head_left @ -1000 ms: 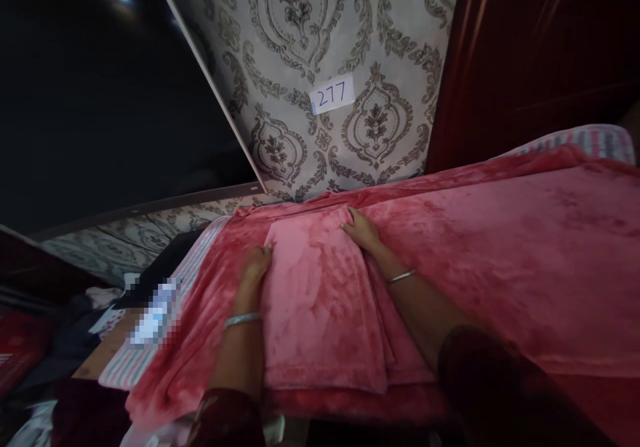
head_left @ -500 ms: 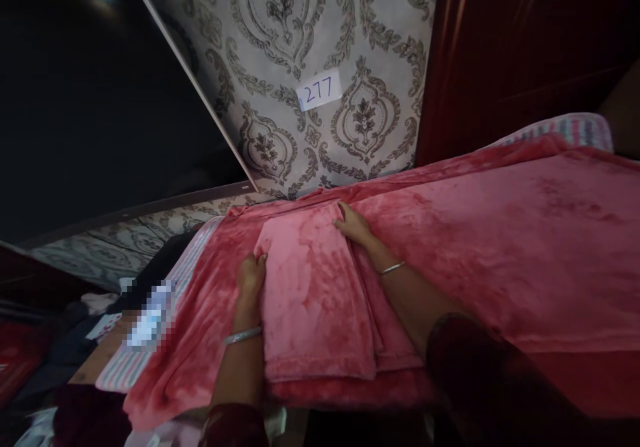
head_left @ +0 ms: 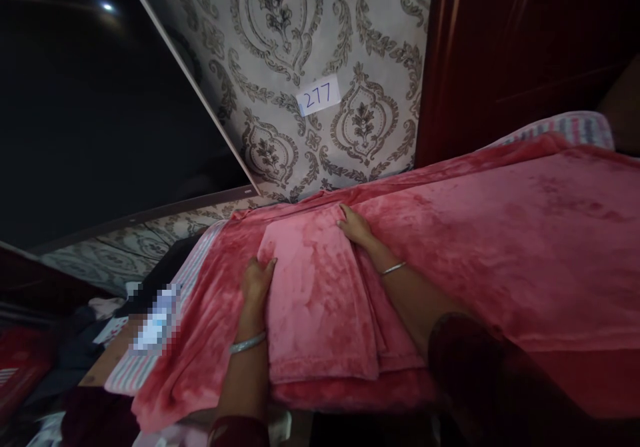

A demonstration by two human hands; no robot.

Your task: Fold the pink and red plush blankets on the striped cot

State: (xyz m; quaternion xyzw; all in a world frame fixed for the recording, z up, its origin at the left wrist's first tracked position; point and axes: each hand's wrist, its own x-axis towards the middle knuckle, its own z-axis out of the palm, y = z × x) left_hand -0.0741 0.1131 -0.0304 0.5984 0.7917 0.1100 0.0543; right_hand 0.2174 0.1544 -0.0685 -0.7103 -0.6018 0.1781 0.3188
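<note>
A pink plush blanket [head_left: 500,234] covers the bed. A folded panel [head_left: 315,300] of it lies in layers near the front left. My left hand [head_left: 256,280] rests against the panel's left edge, thumb on top and fingers tucked at the fold. At the panel's far right corner my right hand [head_left: 354,226] lies flat, fingers stretched out on the cloth. Both wrists wear a thin bangle.
A patterned wall with a paper tag reading 277 [head_left: 318,95] rises behind the bed. A dark wooden wardrobe [head_left: 525,54] stands at the right. A striped sheet [head_left: 150,354] shows at the left bed edge, with clutter on the floor beyond.
My left hand has slid a little toward me along the panel's left edge. The right hand has hardly moved. The view has shifted slightly.
</note>
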